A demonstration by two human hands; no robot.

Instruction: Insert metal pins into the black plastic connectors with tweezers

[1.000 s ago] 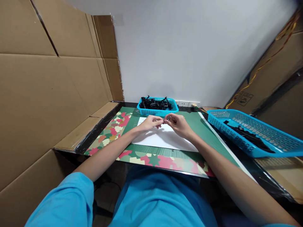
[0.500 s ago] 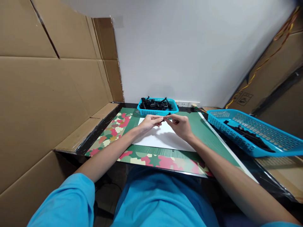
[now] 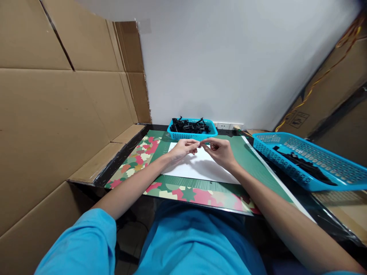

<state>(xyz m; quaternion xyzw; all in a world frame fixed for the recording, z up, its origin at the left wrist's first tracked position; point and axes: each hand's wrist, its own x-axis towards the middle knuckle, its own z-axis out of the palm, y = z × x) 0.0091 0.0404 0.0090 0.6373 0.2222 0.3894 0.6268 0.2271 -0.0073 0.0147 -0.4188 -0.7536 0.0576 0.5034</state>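
Parts (image 3: pixel 187 125) in basket (image 3: pixel 192 136), just beyond left hand (image 3: pixel 183 148) and right hand (image 3: pixel 220 151)
Fingertips (image 3: pixel 197 144) meet; can't tell if they're gripping anything

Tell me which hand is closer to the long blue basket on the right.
Right. The right hand is left of the long blue basket, above the white sheet; the left hand is farther left, on the right hand's far side.

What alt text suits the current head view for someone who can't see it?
A person's left hand and right hand meet over a white sheet on a green mat; anything held is too small to make out. A small blue basket heaped with black parts stands beyond, and a larger blue basket with black pieces sits to the right.
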